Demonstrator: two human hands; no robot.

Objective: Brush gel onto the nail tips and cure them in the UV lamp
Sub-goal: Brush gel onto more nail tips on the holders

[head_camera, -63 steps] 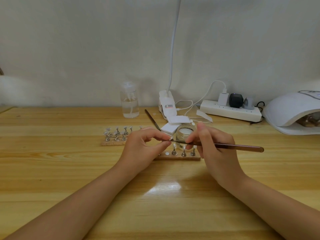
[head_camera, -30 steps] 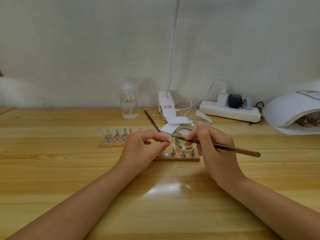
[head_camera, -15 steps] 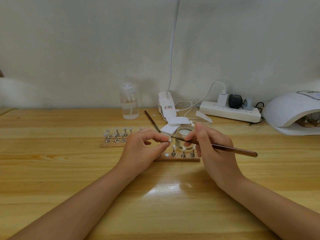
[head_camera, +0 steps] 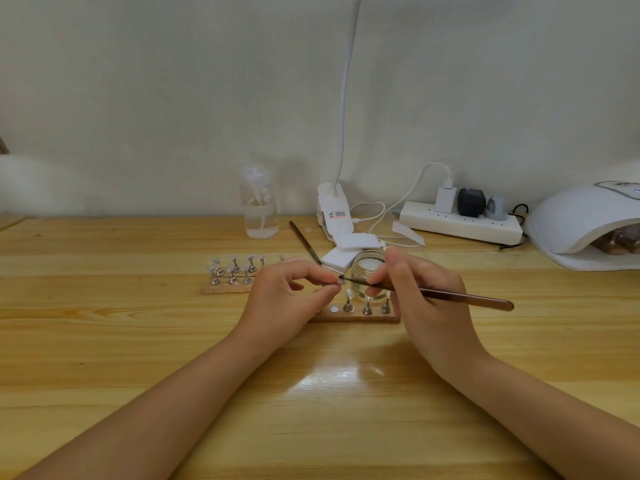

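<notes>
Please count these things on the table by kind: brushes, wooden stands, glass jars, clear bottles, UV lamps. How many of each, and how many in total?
Brushes: 2
Wooden stands: 2
Glass jars: 1
Clear bottles: 1
UV lamps: 1
Total: 7

Soft, even light — mild wide-angle bend at the edges

Glare on the counter just below both grips; faint shadows on the wall behind — focus fairly sharp.

Clear bottle, clip lamp, power strip (three plugs) along the wall.
</notes>
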